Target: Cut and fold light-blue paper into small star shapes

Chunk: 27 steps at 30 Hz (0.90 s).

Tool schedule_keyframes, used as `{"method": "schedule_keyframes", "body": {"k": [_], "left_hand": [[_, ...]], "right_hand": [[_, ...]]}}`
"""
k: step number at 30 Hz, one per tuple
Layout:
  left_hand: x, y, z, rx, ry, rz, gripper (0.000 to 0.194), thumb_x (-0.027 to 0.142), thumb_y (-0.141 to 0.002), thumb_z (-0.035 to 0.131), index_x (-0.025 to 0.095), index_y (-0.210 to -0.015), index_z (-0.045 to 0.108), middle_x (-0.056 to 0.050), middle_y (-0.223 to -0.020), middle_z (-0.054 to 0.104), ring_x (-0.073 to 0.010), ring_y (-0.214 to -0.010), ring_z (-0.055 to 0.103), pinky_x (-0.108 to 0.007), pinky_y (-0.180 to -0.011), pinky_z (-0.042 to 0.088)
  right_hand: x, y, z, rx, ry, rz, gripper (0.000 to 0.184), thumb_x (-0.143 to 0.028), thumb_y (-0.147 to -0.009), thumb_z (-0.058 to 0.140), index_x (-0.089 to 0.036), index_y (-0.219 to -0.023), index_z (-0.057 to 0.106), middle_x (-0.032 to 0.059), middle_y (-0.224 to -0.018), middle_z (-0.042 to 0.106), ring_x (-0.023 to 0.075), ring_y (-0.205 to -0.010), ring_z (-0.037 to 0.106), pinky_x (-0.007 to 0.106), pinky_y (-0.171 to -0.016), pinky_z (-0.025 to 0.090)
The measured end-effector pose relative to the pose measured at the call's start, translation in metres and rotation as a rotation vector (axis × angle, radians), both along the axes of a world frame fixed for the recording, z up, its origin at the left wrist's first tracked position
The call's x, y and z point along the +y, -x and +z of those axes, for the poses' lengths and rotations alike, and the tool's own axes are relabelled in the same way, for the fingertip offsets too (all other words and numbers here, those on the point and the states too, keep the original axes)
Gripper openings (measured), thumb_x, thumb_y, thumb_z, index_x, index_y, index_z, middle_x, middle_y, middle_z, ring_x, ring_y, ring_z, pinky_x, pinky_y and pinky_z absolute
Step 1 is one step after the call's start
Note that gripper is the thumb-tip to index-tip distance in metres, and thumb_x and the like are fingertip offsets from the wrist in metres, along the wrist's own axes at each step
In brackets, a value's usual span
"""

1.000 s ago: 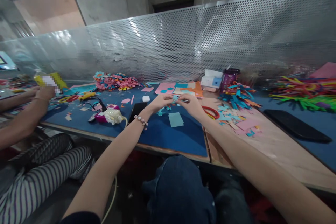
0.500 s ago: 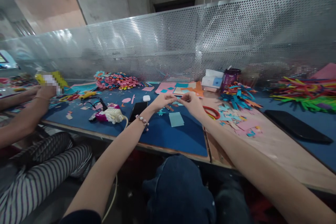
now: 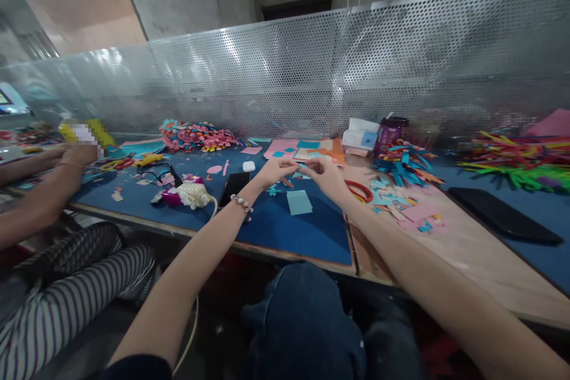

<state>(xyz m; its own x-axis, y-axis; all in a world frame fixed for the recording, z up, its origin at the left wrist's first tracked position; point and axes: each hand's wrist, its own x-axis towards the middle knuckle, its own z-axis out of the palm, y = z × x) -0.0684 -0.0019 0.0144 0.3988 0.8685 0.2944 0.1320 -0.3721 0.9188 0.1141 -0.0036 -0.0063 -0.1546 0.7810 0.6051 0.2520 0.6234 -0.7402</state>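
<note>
Above the blue tabletop [image 3: 285, 237], my left hand [image 3: 276, 174] and my right hand [image 3: 328, 178] meet at the fingertips. Both are closed in a pinch; whatever lies between the fingers is too small to make out. Just below them is a short stack of light-blue paper squares [image 3: 299, 202]. A small blue paper cut-out [image 3: 273, 190] rests under my left hand. Red scissor-like handles [image 3: 360, 191] are to the right of my right hand. By my left wrist lies a dark phone [image 3: 234, 185], partly hidden by the arm.
A glue gun [image 3: 187, 193] with a cord, a white case [image 3: 248, 166] and paper scraps lie leftward. Coloured sheets [image 3: 276, 148], a tissue pack [image 3: 361, 135] and a purple cup [image 3: 392, 133] stand behind. A perforated metal screen [image 3: 285, 83] closes the back. Another person's hand [image 3: 78, 157] works far left.
My hands stay in nearly the same place, with the fingertips shifted only slightly. The things on the table have not moved.
</note>
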Motion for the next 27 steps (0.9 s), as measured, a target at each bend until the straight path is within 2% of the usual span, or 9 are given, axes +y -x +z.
{"method": "schedule_keyframes", "body": {"k": [9,12,15,27], "left_hand": [[0.007,0.002,-0.006,0.065,-0.055,-0.001,0.036,0.041,-0.075,0.065,0.010,-0.091,0.064,-0.006,-0.075,0.061,-0.0151,-0.070,0.062,-0.028,-0.053,0.057],[0.009,0.003,-0.009,0.062,-0.098,0.012,0.033,0.040,-0.075,0.064,0.011,-0.091,0.064,-0.007,-0.079,0.062,-0.0145,-0.074,0.061,-0.026,-0.055,0.057],[0.012,0.003,-0.010,0.048,-0.141,0.012,0.031,0.037,-0.075,0.065,0.011,-0.091,0.063,-0.009,-0.084,0.063,-0.0144,-0.077,0.061,-0.026,-0.058,0.056],[0.010,0.002,-0.008,0.069,-0.173,0.002,0.026,0.034,-0.075,0.064,0.012,-0.087,0.063,-0.007,-0.079,0.063,-0.0119,-0.070,0.060,-0.025,-0.058,0.052]], "right_hand": [[-0.002,0.000,0.000,-0.085,0.047,-0.012,0.036,-0.051,-0.072,0.065,-0.016,-0.080,0.061,0.0014,-0.065,0.060,0.0137,-0.058,0.050,0.028,-0.056,0.038],[0.000,0.000,-0.003,-0.085,0.044,0.004,0.037,-0.052,-0.071,0.065,-0.016,-0.079,0.061,0.0003,-0.062,0.058,0.0130,-0.055,0.048,0.027,-0.053,0.037],[0.003,0.000,-0.006,-0.076,0.036,0.016,0.036,-0.053,-0.072,0.065,-0.017,-0.078,0.061,0.0004,-0.064,0.058,0.0127,-0.055,0.048,0.027,-0.053,0.037],[0.003,-0.001,-0.006,-0.087,0.030,-0.005,0.037,-0.055,-0.072,0.063,-0.018,-0.074,0.059,0.0001,-0.062,0.057,0.0129,-0.055,0.047,0.027,-0.053,0.036]]}}
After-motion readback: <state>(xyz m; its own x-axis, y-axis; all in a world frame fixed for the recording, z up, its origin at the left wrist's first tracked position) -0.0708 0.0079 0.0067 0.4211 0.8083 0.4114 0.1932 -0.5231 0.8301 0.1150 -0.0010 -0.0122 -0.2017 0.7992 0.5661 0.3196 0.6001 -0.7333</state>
